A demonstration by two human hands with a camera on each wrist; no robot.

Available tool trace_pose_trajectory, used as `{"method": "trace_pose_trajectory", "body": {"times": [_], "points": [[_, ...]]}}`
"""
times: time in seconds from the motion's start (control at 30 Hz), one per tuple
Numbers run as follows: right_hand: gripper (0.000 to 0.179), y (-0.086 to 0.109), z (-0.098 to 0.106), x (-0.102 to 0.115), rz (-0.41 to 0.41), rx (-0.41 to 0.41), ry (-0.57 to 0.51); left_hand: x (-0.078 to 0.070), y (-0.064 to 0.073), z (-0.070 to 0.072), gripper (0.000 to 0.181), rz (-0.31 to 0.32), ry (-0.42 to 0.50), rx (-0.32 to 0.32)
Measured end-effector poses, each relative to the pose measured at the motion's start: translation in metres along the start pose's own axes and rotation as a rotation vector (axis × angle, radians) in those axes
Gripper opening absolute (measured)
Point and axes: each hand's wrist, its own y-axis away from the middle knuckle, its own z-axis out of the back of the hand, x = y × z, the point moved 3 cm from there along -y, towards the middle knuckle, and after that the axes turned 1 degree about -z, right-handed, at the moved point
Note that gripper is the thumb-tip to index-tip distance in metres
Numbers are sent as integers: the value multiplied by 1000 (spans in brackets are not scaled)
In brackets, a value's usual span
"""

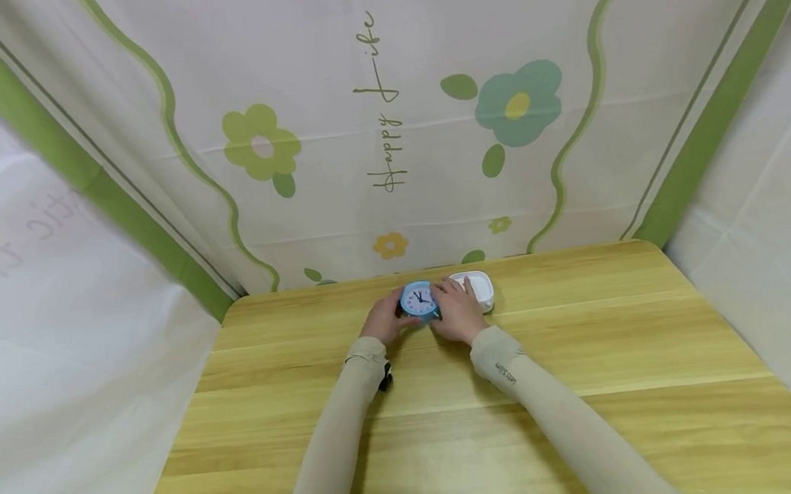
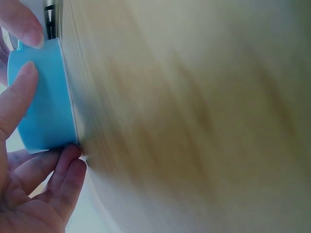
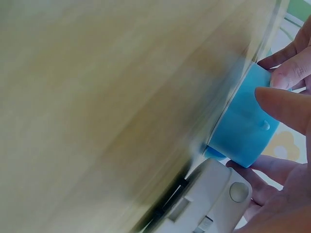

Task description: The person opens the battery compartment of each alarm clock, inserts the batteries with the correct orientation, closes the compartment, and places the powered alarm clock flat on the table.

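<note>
A round alarm clock (image 1: 419, 300) with a light blue case and a white dial lies face up at the far side of the table. My left hand (image 1: 384, 320) grips it from the left, thumb on the near side (image 2: 46, 97) and fingers curled round the far side. From the right, my right hand (image 1: 457, 311) holds the same clock, its thumb (image 3: 284, 104) pressed to the blue case. Beside it sits a white box with rounded corners (image 1: 483, 290); the right fingers overlap it in the head view. A round grey button (image 3: 239, 191) shows on the box's side.
The wooden table (image 1: 438, 458) ends just behind the clock and box. Behind it hangs a white curtain (image 1: 322, 183) printed with flowers and lettering, and white cloth (image 1: 42, 317) flanks both sides.
</note>
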Motion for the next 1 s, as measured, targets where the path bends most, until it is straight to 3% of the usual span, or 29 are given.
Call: {"method": "trace_pose_trajectory", "body": {"times": [0.37, 0.6, 0.7, 1.0], "points": [[77, 0, -4, 2, 21, 4, 34, 1, 6, 0, 82, -7, -22, -5], [75, 2, 0, -5, 36, -35, 58, 3, 2, -5, 97, 18, -32, 32], [75, 4, 2, -7, 56, -51, 63, 4, 6, -2, 101, 19, -64, 13], [80, 17, 40, -24, 116, -207, 71, -10, 36, 44, 77, -214, -376, -195]]}}
